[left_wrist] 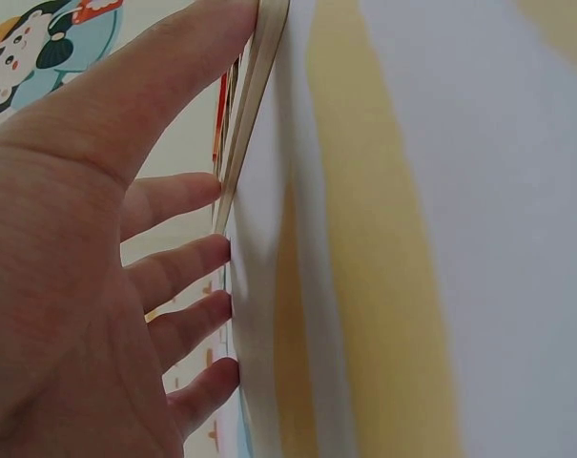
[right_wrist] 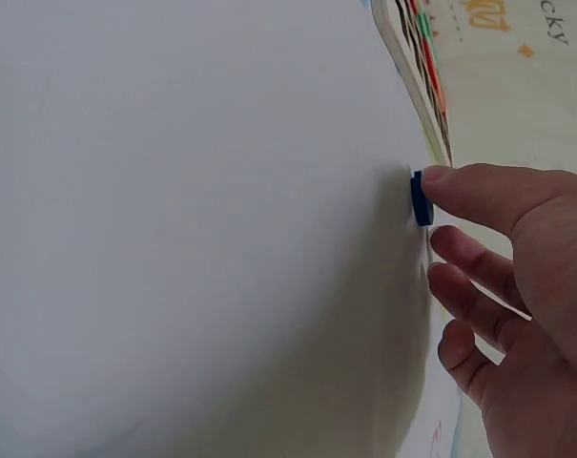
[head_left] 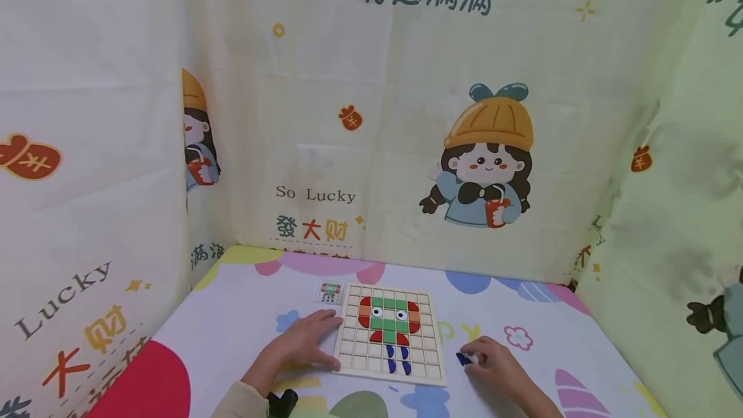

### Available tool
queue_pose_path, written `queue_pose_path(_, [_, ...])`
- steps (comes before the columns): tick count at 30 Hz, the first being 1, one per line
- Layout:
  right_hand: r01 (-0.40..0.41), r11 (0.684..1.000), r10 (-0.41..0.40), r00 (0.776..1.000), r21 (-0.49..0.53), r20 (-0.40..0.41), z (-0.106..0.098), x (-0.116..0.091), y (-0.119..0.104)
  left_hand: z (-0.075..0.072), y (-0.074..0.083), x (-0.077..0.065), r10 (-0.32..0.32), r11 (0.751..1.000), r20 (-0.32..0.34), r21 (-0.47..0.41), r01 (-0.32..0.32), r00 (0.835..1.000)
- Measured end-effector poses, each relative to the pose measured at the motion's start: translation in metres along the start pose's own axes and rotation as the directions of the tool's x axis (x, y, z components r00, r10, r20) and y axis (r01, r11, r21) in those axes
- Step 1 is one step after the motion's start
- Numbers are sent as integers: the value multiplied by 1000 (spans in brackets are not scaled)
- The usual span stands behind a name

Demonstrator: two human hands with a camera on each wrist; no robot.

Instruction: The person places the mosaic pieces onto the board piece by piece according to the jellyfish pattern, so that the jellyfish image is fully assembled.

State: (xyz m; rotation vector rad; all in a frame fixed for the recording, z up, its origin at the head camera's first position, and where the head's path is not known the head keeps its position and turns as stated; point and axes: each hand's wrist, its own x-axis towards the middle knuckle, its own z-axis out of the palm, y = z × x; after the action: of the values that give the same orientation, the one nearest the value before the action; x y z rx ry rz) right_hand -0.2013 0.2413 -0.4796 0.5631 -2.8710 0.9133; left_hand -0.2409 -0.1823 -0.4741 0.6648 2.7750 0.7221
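A wooden grid board [head_left: 429, 357] lies on the table, its squares partly filled with red, orange, green and dark blue tiles and two eye tiles that form a figure. My left hand [head_left: 304, 340] rests at the board's left side, thumb and fingertips touching its edge, fingers spread; the left wrist view shows the thumb against the board rim [left_wrist: 255, 105]. Right of the board, my right hand [head_left: 493, 363] pinches a small dark blue tile [right_wrist: 422, 198] low over the table. A whitish bit shows beside the blue in the head view; its kind is unclear.
A small picture card [head_left: 329, 292] with a similar figure lies by the board's far left corner. The table has a colourful printed cover [head_left: 232, 315]. Printed cloth walls [head_left: 325, 115] enclose its back and sides.
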Motion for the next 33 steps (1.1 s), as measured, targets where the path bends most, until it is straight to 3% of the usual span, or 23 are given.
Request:
queue_pose_path(5, [-13, 999, 12, 999, 30, 34, 4, 1, 1, 2, 0, 2, -19, 1000, 10, -7, 19, 1000])
queue_pose_path(11, [-92, 995, 89, 992, 26, 91, 7, 8, -3, 4, -1, 3, -31, 1000, 14, -7, 31, 999])
queue_pose_path(23, [4, 998, -11, 995, 68, 104, 13, 20, -15, 2, 1, 0, -16, 1000, 4, 1, 16, 1000])
queue_pose_path(33, [-60, 998, 59, 992, 8, 113, 18, 22, -19, -1, 3, 1, -36, 999, 13, -17, 37, 999])
